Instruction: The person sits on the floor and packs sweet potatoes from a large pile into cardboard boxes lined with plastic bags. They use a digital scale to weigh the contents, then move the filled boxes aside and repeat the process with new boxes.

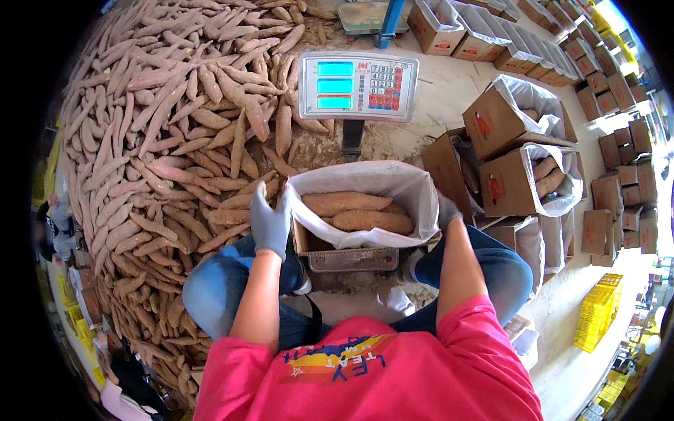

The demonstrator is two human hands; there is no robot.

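Note:
A cardboard box [316, 245] with a white plastic liner [363, 176] sits in front of me on a scale platform [354, 262]. Several sweet potatoes [371, 221] lie inside the liner. My left hand [269, 223], in a grey glove, is at the box's left side with its fingers apart; its inner edge meets the liner. On the opposite side, my gloved right hand [448, 211] rests against the box, its fingers largely hidden. Beyond the box stands the scale's display head [359, 87], with lit blue screens and a keypad.
A large heap of sweet potatoes [174, 147] spreads along the left. Lined cardboard boxes [508, 184] holding sweet potatoes are stacked close on the right. More boxes [474, 44] line the back right, near a blue post [390, 23]. Yellow crates [597, 313] stand farther right.

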